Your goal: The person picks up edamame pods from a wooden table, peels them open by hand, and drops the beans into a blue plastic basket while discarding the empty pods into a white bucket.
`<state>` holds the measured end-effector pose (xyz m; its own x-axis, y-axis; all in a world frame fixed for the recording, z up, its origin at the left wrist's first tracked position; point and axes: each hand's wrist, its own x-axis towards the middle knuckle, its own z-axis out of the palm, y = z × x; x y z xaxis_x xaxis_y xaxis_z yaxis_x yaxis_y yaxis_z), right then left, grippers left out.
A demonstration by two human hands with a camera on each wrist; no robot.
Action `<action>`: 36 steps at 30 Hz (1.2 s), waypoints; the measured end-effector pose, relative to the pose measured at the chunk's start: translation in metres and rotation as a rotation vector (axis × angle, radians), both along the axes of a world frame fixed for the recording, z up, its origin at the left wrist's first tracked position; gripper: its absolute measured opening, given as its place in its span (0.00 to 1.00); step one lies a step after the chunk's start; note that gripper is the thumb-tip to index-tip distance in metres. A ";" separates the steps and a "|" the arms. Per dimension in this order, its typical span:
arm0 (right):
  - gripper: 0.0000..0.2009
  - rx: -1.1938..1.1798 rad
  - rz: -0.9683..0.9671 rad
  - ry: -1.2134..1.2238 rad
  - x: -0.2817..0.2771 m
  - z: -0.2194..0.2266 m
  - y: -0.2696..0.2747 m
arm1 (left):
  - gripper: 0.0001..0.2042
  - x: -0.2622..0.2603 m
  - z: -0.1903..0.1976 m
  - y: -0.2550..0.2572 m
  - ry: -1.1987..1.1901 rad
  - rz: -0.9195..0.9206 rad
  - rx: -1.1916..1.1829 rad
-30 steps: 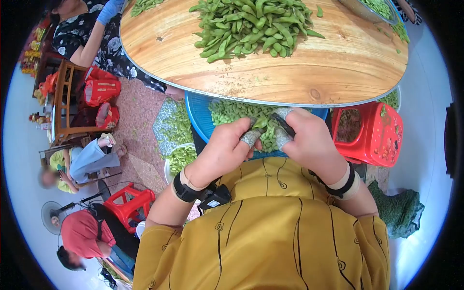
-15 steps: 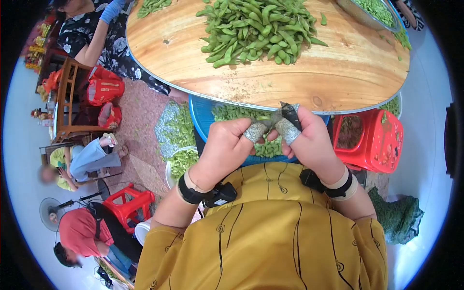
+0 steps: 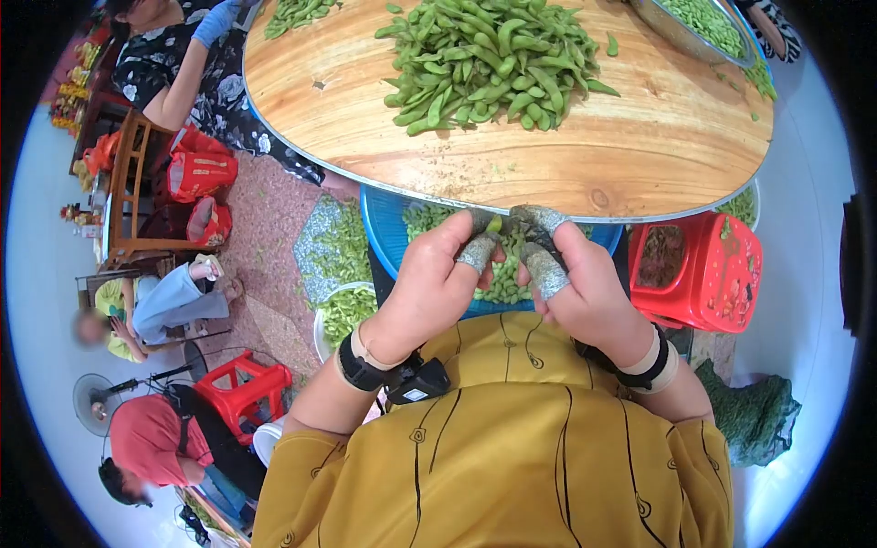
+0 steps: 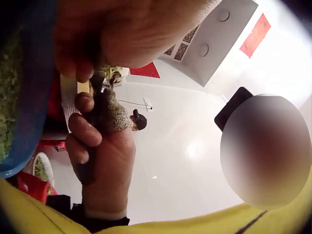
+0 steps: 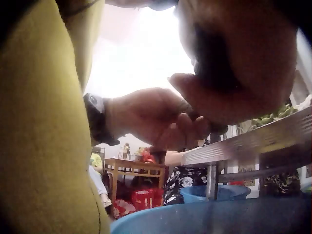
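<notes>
My left hand and right hand meet over a blue basin that holds shelled green beans. Grey tape wraps fingers on both hands, and dark covers sit on the thumbs. Between the left thumb and finger shows a small green soybean pod. The right fingertips bend in close against it and partly hide it. In the left wrist view, the right hand has curled fingers near a bit of green pod. The right wrist view shows the left hand with bent fingers.
Just ahead is the wooden tabletop with a heap of soybean pods and a metal bowl of beans. A red stool stands at right, a white tub of pods at left. A person in blue gloves sits across.
Half a second ago the right thumb's dark tip pointed up at the table edge; now it lies lower, toward the left fingers. The green pod shows again there. The head view shifts slightly.
</notes>
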<state>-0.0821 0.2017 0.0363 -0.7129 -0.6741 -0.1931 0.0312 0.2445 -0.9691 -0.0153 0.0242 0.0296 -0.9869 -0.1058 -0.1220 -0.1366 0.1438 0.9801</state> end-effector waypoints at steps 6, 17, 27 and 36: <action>0.17 -0.036 0.050 -0.188 -0.002 0.012 -0.001 | 0.07 0.002 0.006 -0.002 -0.128 -0.072 -0.061; 0.14 -0.176 0.061 -0.486 -0.012 0.008 0.000 | 0.06 -0.006 0.010 -0.008 -0.080 -0.116 -0.089; 0.13 -0.189 0.022 -0.193 -0.005 0.000 -0.003 | 0.10 -0.005 -0.012 -0.021 -0.333 -0.207 1.016; 0.14 -0.178 0.068 -0.479 -0.008 0.005 -0.002 | 0.09 -0.007 -0.016 -0.017 -0.279 -0.129 0.662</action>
<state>-0.0900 0.2000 0.0410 -0.5258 -0.7682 -0.3652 0.4715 0.0941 -0.8768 -0.0225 0.0072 0.0139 -0.9092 0.1926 -0.3691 -0.4162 -0.4353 0.7983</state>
